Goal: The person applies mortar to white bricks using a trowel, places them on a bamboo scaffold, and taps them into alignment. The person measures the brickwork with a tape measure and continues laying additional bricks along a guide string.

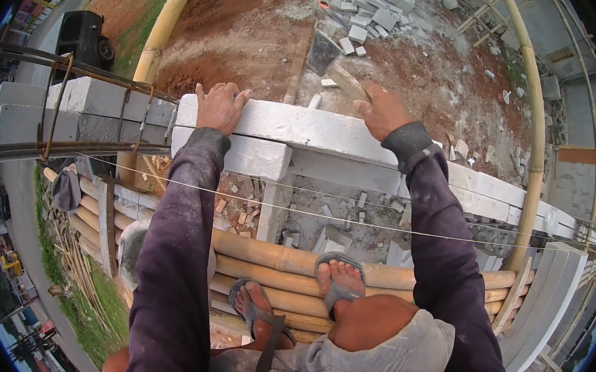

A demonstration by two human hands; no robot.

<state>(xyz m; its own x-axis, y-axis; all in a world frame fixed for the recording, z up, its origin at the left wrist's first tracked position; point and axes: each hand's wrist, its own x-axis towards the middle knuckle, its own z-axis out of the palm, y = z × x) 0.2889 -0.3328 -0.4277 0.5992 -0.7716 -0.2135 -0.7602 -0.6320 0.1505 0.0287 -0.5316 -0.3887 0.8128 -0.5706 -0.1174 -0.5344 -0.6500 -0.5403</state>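
Note:
My left hand (221, 107) lies on the end of a long white block (304, 127) at the top of a wall, its fingers spread over the far edge. Under that end sits a shorter white block (233, 154), with a gap to its right. Beyond the wall top, my right hand (385, 112) is closed around a short, flat-sided piece of wood (348, 82). A dark grey flat shape (323, 52) shows just past the wood; whether the two are joined, I cannot tell. A taut string (296, 209) runs across below both forearms.
My sandalled feet stand on a bamboo platform (270, 253). Bamboo poles (156, 36) rise on either side. Steel bars (51, 144) stick out at the left. Broken white blocks (379, 11) lie on the ground far below. A stack of long white blocks (541, 303) stands at right.

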